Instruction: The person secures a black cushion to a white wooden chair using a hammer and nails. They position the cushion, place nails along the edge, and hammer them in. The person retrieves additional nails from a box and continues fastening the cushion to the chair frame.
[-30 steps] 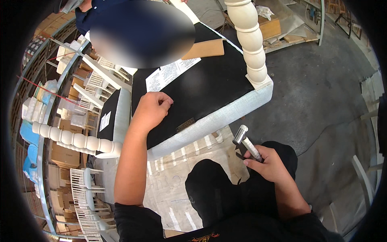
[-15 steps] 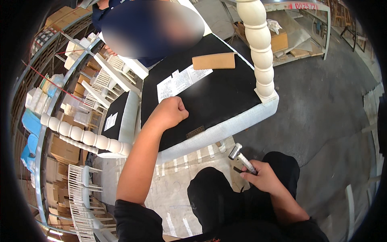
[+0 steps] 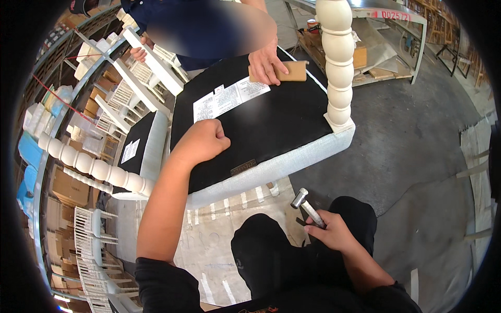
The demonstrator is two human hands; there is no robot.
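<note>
My left hand [image 3: 205, 141] is closed in a fist and rests on the black cloth underside [image 3: 271, 125] of an upturned upholstered seat; whatever it may hold is hidden. My right hand [image 3: 335, 230] grips a hammer [image 3: 309, 207] low above my knees, its metal head pointing away from me. A dark flat piece [image 3: 301, 221] sticks out beside the handle. Near the seat's front edge a small dark plate [image 3: 243, 167] lies on the cloth. White paper labels [image 3: 229, 101] lie beyond my fist. Farther off, a co-worker's hand [image 3: 267, 65] touches a brown angled cardboard piece [image 3: 296, 71].
White turned legs [image 3: 339, 62] rise at the seat's right and jut out at its left [image 3: 96, 168]. The co-worker's other hand [image 3: 139, 53] holds a white leg. A metal workbench [image 3: 365, 15] stands back right; shelving with cartons [image 3: 70, 182] and white spindle-backed chairs line the left.
The co-worker's hand has come down onto the cardboard piece. The view has shifted slightly. My left fist stays on the black cloth, and my right hand still holds the hammer.
</note>
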